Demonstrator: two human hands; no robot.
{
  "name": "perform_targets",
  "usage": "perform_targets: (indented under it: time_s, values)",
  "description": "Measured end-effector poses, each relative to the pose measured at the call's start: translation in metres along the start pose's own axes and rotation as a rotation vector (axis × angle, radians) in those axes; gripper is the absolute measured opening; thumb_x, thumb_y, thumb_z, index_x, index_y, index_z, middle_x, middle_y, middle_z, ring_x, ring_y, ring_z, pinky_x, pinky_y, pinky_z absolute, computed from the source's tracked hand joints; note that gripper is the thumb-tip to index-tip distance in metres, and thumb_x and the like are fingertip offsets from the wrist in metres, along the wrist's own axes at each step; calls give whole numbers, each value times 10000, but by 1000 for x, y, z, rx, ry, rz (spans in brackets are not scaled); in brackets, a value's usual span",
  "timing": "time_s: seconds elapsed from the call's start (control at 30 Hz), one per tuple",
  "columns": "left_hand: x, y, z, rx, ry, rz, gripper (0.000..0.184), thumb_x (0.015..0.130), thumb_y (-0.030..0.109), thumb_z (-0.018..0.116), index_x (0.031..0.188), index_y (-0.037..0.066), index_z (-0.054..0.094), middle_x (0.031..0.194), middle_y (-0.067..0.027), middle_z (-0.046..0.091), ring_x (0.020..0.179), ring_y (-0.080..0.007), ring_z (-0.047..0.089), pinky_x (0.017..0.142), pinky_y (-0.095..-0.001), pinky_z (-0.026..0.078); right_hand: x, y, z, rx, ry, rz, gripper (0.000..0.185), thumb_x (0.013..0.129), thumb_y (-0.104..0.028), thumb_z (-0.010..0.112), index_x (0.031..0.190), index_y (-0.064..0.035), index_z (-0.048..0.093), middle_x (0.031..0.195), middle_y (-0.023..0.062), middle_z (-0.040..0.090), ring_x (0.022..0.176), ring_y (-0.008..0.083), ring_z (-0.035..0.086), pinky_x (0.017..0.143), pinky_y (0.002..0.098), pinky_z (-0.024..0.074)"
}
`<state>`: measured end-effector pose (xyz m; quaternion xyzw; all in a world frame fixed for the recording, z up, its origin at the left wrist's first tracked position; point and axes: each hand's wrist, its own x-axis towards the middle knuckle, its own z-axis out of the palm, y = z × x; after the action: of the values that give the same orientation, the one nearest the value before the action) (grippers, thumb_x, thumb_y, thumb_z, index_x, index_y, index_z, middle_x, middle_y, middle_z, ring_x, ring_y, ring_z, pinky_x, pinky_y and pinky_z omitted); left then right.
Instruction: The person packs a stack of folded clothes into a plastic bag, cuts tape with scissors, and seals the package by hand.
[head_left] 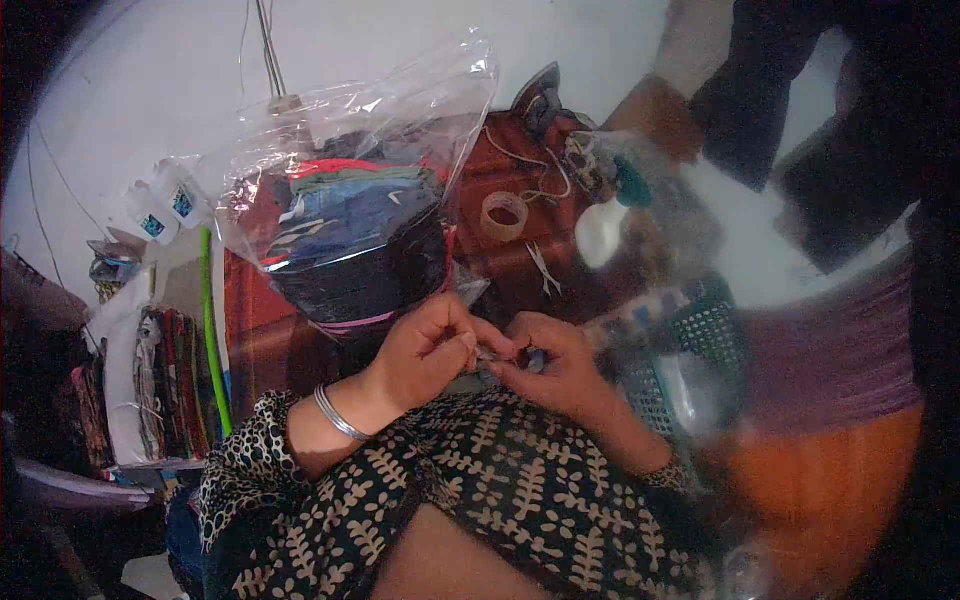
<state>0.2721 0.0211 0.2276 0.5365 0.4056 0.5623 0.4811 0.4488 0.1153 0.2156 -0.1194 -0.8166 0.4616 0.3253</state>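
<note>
My left hand [428,350], with silver bangles at the wrist, is closed in a pinch close to my body. Beside it my right hand [552,362] is also closed, its fingertips almost meeting the left ones. Between them is something small and pale, mostly hidden by the fingers; I cannot make out its kind. Just beyond my hands lies a clear plastic bag [400,105] with a stack of folded clothes [355,210] inside. A small pair of white-handled scissors [543,270] and a roll of tape [504,216] lie on the dark red table [480,262].
To the right are a green perforated basket [705,335] and a white rounded object [601,232]. Two white bottles [165,205] stand at the left, near a green strip [211,330] and a row of upright folded fabrics [170,385]. The right side of the view is hazy.
</note>
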Motion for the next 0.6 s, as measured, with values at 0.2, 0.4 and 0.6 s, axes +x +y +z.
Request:
perform_targets:
  time_s: [0.2,0.4,0.6]
  values:
    - [-1,-4,-2,99,19,-9,36,932,82,440,899,69,439,921,-83,615,738,-85,499,677,-230,431,-1,3,4,66,-18,2,134,728,-59,724,759,-42,595,754,46,574,670,139,553,596,260,429]
    - [-2,-2,4,83,72,-39,53,947,98,446,923,58,472,909,-60,599,735,-85,496,687,-234,434,-3,0,1,83,10,25,131,727,-64,722,746,-43,594,740,39,574,678,131,553,610,268,433]
    - [1,0,4,172,66,-23,81,955,118,453,931,51,492,907,-52,598,745,-79,500,692,-228,435,-3,3,1,114,12,43,130,731,-68,721,735,-44,593,720,41,568,687,130,558,628,271,434]
